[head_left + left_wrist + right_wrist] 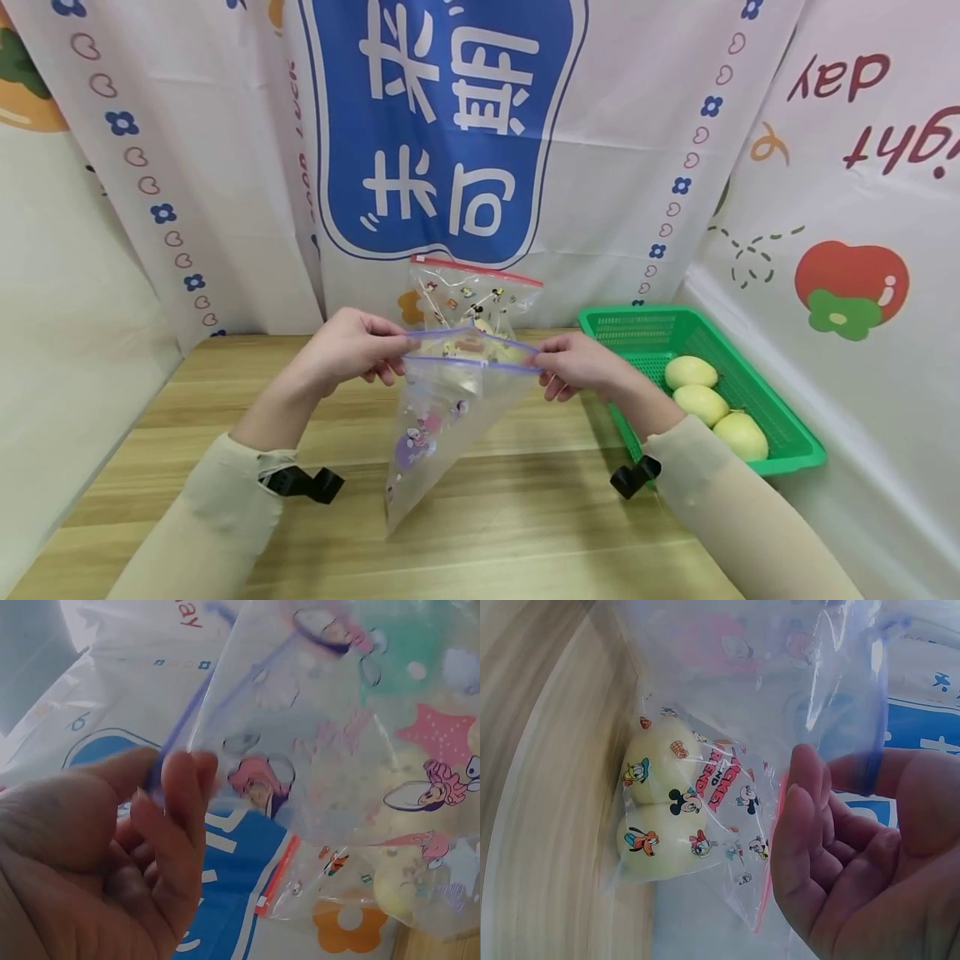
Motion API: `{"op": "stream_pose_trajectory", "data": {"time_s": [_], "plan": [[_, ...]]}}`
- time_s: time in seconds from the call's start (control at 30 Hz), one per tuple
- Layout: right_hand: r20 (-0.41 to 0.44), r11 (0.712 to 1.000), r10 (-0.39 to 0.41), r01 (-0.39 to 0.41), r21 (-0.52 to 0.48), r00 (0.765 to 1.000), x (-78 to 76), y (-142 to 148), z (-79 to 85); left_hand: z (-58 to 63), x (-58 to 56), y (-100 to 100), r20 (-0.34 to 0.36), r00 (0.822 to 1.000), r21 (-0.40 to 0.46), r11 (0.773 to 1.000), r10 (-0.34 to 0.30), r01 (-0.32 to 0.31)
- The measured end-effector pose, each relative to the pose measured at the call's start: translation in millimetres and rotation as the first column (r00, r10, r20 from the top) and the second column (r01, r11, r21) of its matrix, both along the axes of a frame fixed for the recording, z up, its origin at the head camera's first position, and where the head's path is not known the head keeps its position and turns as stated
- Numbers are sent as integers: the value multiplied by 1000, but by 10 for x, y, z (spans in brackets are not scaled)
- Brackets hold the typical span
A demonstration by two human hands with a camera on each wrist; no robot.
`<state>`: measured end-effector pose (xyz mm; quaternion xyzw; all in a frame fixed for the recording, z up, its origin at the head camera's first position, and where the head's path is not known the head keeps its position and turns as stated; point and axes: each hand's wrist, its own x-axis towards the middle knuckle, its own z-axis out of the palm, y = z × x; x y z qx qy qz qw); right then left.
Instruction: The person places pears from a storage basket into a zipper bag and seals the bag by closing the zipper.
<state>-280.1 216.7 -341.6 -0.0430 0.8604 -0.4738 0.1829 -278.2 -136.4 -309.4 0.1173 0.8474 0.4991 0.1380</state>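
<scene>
A clear zip bag with a purple zip and cartoon prints hangs over the table, its mouth spread apart. My left hand pinches one end of the mouth between thumb and fingers. At the opposite end, my right hand pinches the purple edge the same way. No fruit shows inside this bag. Behind it stands a second zip bag with a red zip. Through that bag's printed side, the right wrist view shows pale yellow fruits, one against another.
To the right stands a green plastic basket holding pale yellow fruits along its right side. A wooden table lies beneath. Printed cloth hangs along the table's back, and another printed sheet covers the right side.
</scene>
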Motion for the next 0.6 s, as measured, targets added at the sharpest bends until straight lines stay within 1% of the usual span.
{"op": "stream_pose_trajectory", "data": {"time_s": [0.07, 0.13, 0.3, 0.43, 0.6], "plan": [[-11, 1000, 8, -8, -8, 1000, 1, -6, -8, -17, 4, 5, 18, 999, 43, 999, -32, 31], [-25, 1000, 11, -12, -16, 1000, 5, -23, -12, -33, 12, 15, 32, 998, 90, 995, -51, 48], [-60, 999, 36, -37, -23, 998, 21, -95, 0, -75, 43, 68, 49, 997, 169, 984, -66, 57], [-74, 999, 49, -51, -17, 996, 31, -140, 16, -110, 67, 121, 46, 996, 193, 979, -70, 60], [-75, 998, 61, -61, -5, 995, 41, -158, 31, -137, 85, 165, 34, 997, 202, 977, -71, 63]]}}
